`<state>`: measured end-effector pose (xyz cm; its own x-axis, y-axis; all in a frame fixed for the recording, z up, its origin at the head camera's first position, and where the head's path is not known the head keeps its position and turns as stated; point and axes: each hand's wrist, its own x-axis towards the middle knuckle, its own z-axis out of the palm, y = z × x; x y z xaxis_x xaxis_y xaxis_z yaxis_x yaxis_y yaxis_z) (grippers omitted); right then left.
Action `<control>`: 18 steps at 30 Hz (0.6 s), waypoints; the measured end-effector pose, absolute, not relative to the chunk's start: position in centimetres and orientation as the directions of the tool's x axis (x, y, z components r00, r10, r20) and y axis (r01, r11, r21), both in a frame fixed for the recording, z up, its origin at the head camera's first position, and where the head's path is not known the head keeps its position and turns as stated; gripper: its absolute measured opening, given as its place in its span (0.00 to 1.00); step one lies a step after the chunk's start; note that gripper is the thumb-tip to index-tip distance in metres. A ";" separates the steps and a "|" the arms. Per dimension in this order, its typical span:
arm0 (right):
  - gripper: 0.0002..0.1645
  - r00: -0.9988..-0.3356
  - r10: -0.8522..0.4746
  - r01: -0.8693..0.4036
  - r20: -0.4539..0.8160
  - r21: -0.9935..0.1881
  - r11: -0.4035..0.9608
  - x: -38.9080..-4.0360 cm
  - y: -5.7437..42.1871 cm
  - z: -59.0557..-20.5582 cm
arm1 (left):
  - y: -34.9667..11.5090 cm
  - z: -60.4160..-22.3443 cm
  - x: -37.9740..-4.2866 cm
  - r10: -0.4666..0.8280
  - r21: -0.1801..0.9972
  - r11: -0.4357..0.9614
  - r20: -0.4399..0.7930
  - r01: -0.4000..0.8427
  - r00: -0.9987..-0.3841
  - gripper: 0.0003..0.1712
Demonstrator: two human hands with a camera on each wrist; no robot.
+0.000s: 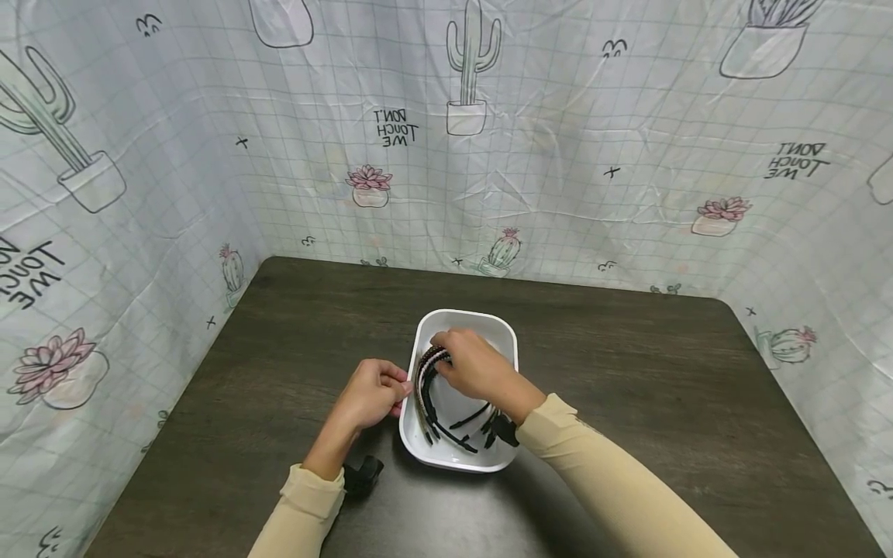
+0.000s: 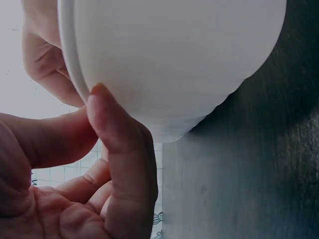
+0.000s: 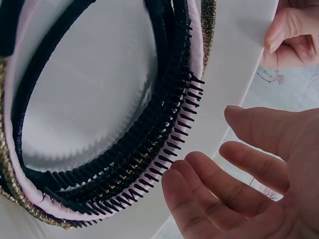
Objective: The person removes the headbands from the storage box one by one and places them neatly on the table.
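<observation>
On the dark table (image 1: 628, 372), the head view shows me headbands (image 1: 429, 403) inside a white tray (image 1: 453, 463), the right hand (image 1: 474, 364) over them. From the left wrist, I see the left hand (image 1: 373, 391) pinching the tray's edge. From the right wrist, the right hand looks relaxed, grasping nothing, close by the headbands.

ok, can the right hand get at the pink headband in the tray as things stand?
Likely yes: the right hand is over the open tray, close to the pink headband, with nothing visibly between. A black toothed headband overlaps it, so singling it out may be fiddly.
</observation>
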<state>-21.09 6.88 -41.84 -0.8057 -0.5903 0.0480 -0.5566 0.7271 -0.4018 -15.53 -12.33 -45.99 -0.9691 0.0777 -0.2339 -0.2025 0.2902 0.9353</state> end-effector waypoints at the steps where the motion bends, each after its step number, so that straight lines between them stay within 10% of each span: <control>1: 0.06 -0.805 -0.592 -0.558 0.047 -0.399 0.727 -21.1 6.8 -41.9 | -12.3 -46.0 -15.5 0.078 0.936 0.288 -0.235 -0.204 -0.969 0.07; 18: 0.11 -0.809 -0.586 -0.556 0.041 -0.374 0.742 -21.7 5.9 -42.6 | -12.2 -46.1 -15.6 0.073 0.936 0.281 -0.242 -0.213 -0.968 0.07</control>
